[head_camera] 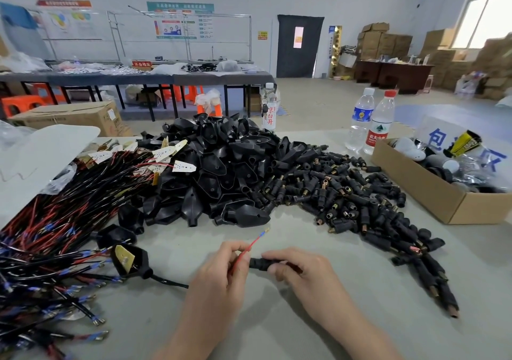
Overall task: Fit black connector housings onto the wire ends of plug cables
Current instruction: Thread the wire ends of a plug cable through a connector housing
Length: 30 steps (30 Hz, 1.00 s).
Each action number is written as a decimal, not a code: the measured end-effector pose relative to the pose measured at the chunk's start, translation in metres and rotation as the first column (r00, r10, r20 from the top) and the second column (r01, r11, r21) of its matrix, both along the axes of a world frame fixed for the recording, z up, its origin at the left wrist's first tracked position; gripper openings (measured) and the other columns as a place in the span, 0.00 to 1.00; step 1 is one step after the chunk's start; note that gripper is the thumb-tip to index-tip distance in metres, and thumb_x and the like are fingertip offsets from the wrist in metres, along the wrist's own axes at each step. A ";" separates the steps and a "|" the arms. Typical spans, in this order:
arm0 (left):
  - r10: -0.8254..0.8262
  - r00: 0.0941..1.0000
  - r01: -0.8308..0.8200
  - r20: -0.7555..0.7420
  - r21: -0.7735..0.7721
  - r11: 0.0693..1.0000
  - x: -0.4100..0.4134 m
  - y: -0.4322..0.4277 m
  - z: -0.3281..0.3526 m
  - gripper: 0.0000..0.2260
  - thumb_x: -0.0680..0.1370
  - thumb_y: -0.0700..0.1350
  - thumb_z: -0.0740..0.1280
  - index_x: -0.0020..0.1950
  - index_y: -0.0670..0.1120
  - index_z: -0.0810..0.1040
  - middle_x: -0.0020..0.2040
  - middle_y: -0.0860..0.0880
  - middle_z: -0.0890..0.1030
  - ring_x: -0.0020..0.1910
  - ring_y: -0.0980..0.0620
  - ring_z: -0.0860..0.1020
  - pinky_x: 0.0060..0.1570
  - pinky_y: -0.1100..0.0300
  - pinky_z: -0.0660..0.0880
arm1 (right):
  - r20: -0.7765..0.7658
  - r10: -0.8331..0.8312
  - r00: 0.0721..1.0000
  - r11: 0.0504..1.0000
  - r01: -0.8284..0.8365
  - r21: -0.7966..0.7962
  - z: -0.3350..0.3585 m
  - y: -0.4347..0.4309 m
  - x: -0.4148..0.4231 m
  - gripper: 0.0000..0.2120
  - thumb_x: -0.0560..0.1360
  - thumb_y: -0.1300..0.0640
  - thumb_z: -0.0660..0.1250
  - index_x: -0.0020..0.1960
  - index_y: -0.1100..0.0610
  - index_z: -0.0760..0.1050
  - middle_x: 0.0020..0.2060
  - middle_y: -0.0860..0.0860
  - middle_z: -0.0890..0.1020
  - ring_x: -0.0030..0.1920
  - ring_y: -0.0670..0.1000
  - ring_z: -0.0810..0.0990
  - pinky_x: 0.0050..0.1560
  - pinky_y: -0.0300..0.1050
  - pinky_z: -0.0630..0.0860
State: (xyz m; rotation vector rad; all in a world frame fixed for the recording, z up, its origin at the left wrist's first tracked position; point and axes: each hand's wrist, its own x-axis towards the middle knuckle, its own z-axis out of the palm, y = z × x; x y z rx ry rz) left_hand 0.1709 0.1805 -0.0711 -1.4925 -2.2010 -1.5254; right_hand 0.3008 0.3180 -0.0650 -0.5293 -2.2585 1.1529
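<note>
Looking down, head view: left hand (221, 272) pinches red wire (250, 246), terminal end sticking up-right. Right hand (303, 272) grips black connector housing (260, 264), its mouth meeting wire beside left hand. Heaped right on table (180, 243), loose housings (357, 201); cable bundle (55, 237) left.

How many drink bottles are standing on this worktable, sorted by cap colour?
White-capped bottles: 2
Red-capped bottle: 1
Total: 3
</note>
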 end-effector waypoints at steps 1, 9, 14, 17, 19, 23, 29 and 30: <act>-0.017 1.000 0.017 0.004 0.002 1.000 0.001 0.000 0.000 0.06 0.79 0.58 0.57 0.54 0.63 0.71 0.35 0.57 0.77 0.30 0.60 0.70 0.33 0.67 0.66 | -0.019 -0.005 1.000 0.996 0.003 -0.093 0.001 -0.001 -0.001 0.15 0.76 0.59 0.72 0.49 0.37 0.83 0.40 0.38 0.84 0.41 0.40 0.80 0.46 0.31 0.73; 0.006 1.000 -0.006 -0.002 -0.025 1.000 0.005 -0.003 0.006 0.06 0.81 0.52 0.59 0.54 0.60 0.75 0.34 0.62 0.75 0.32 0.62 0.70 0.34 0.69 0.63 | -0.206 0.022 0.978 0.836 -0.131 -0.532 0.007 -0.001 -0.004 0.14 0.77 0.71 0.66 0.56 0.57 0.82 0.45 0.51 0.87 0.42 0.45 0.83 0.47 0.35 0.77; -0.008 1.000 0.008 -0.004 -0.016 1.000 0.007 -0.002 0.006 0.07 0.80 0.57 0.60 0.53 0.60 0.77 0.40 0.60 0.80 0.34 0.61 0.75 0.36 0.67 0.69 | -0.260 -0.080 0.962 0.733 -0.120 -0.670 0.006 0.001 -0.006 0.09 0.74 0.69 0.70 0.47 0.57 0.86 0.44 0.58 0.87 0.41 0.49 0.86 0.43 0.35 0.80; 0.006 0.999 -0.008 -0.047 -0.034 0.999 0.006 -0.002 0.005 0.07 0.80 0.56 0.63 0.54 0.59 0.79 0.45 0.62 0.79 0.41 0.62 0.78 0.41 0.70 0.70 | -0.270 -0.107 0.957 0.700 -0.121 -0.704 0.005 0.003 -0.006 0.10 0.74 0.68 0.69 0.44 0.57 0.87 0.43 0.58 0.87 0.40 0.50 0.86 0.41 0.35 0.80; 0.018 0.994 -0.025 -0.110 -0.066 0.998 0.004 -0.001 0.004 0.12 0.80 0.59 0.59 0.56 0.59 0.79 0.46 0.64 0.76 0.42 0.65 0.76 0.42 0.71 0.69 | -0.271 -0.111 0.956 0.704 -0.117 -0.700 0.005 0.005 -0.005 0.09 0.75 0.68 0.68 0.44 0.58 0.86 0.43 0.58 0.87 0.40 0.50 0.86 0.41 0.35 0.80; 0.061 0.983 -0.074 -0.174 -0.068 0.995 -0.002 0.000 0.004 0.15 0.81 0.59 0.56 0.56 0.55 0.80 0.42 0.64 0.71 0.37 0.65 0.71 0.37 0.66 0.70 | -0.287 -0.177 0.942 0.710 -0.080 -0.700 0.007 0.008 -0.004 0.06 0.76 0.68 0.68 0.47 0.62 0.83 0.42 0.60 0.87 0.40 0.50 0.86 0.40 0.36 0.80; 0.087 0.980 -0.096 -0.178 -0.044 0.994 -0.004 0.001 0.002 0.16 0.81 0.58 0.56 0.56 0.55 0.80 0.42 0.65 0.70 0.37 0.67 0.69 0.37 0.67 0.68 | -0.320 -0.257 0.912 0.621 -0.097 -0.777 0.012 0.005 -0.006 0.12 0.76 0.61 0.68 0.58 0.62 0.76 0.46 0.60 0.86 0.42 0.51 0.86 0.41 0.38 0.81; 0.093 0.982 -0.100 -0.165 -0.031 0.995 -0.004 0.001 0.002 0.16 0.81 0.58 0.56 0.56 0.55 0.80 0.42 0.65 0.70 0.37 0.66 0.70 0.38 0.67 0.68 | -0.322 -0.240 0.916 0.579 -0.131 -0.805 0.011 0.001 -0.008 0.15 0.74 0.58 0.68 0.60 0.61 0.75 0.48 0.60 0.86 0.44 0.52 0.86 0.42 0.38 0.81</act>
